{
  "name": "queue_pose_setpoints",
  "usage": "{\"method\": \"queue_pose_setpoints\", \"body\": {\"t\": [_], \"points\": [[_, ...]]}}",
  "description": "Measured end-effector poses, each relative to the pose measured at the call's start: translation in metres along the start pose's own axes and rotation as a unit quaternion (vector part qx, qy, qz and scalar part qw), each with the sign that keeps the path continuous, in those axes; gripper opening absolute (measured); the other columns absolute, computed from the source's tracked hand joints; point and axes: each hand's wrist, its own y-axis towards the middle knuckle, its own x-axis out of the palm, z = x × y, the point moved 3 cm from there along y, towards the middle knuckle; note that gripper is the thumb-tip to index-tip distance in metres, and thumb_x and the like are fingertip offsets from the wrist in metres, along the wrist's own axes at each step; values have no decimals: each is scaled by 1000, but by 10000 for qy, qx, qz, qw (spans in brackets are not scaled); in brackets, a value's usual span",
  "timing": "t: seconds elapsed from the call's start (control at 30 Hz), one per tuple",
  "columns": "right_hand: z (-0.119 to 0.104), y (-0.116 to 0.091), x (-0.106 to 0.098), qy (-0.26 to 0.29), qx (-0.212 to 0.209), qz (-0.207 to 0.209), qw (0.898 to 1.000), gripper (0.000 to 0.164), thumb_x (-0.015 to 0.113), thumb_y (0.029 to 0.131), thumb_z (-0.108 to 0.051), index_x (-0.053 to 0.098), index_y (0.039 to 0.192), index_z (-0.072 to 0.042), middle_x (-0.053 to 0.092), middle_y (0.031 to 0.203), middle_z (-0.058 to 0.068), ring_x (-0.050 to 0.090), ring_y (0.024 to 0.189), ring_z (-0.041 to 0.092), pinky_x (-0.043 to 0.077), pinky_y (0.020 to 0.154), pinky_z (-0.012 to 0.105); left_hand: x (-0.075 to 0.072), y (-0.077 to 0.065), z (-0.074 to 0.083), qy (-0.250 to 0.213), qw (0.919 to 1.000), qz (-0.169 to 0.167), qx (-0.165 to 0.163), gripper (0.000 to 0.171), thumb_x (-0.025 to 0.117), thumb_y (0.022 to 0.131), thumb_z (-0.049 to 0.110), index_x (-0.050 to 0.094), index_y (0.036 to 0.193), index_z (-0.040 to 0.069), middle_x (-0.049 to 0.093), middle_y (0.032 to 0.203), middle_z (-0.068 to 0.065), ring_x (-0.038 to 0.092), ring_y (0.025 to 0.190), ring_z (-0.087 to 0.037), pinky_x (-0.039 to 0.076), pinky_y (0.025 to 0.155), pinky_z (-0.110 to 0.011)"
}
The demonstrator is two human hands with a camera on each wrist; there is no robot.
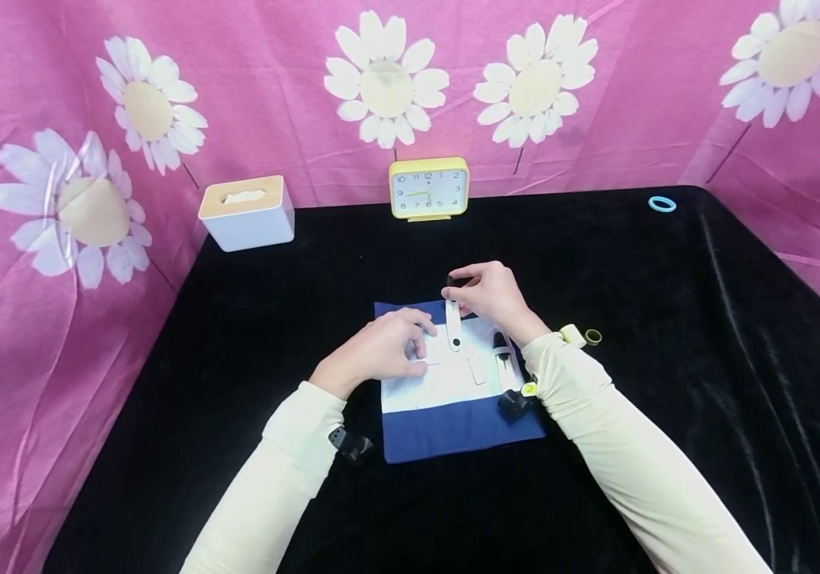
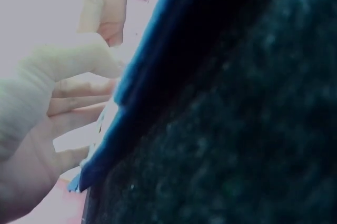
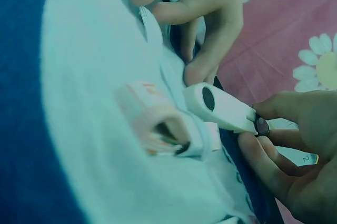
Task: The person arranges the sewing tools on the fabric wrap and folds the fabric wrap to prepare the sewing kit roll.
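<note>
A blue and white cloth organizer (image 1: 424, 434) lies spread on the black-covered table. Above its far part, my right hand (image 1: 492, 295) pinches a slim white tool (image 1: 453, 323) by its black end. In the right wrist view, the tool's wide end, with a dark round spot (image 3: 208, 99), overlaps the cloth's loops. My left hand (image 1: 388, 347) is on the organizer's left side, thumb and forefinger pinching a narrow white strap (image 3: 152, 30). A black-and-white tool (image 1: 501, 351) sits under a band on the right, beside a small white piece (image 1: 477, 371).
A yellow clock (image 1: 429, 190) stands at the back edge, with a white tissue box (image 1: 252, 227) to its left. On the far right lies a light blue ring (image 1: 662, 204). A pale yellow roll (image 1: 572, 336) and an olive ring (image 1: 593, 337) lie beside the right sleeve.
</note>
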Motion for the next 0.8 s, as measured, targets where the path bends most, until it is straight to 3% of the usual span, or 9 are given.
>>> {"method": "queue_pose_setpoints", "body": {"t": [0.2,0.4,0.8], "points": [[4,-3,-2,-73,-134,247,9996,42,79,87,-24,71,123,-5,77,88,17,73,61,14,53,57,22,7,4,11,-46,9994,312,-154,14,81,83,25,77,88,13,65,126,-4,53,128,-24,46,107,-44],[7,-2,-2,-46,-189,199,9996,42,79,87,-25,71,123,-4,77,87,17,73,61,12,52,57,20,13,6,17,-187,9961,764,-392,12,83,82,23,80,86,12,69,117,-4,56,121,-25,44,106,-47],[12,-1,0,-5,-139,61,9999,42,81,86,-25,72,121,-5,77,93,16,72,62,11,56,60,22,19,11,21,-30,9932,1068,-451,10,83,80,23,81,81,13,71,114,-4,54,119,-25,41,106,-49]]}}
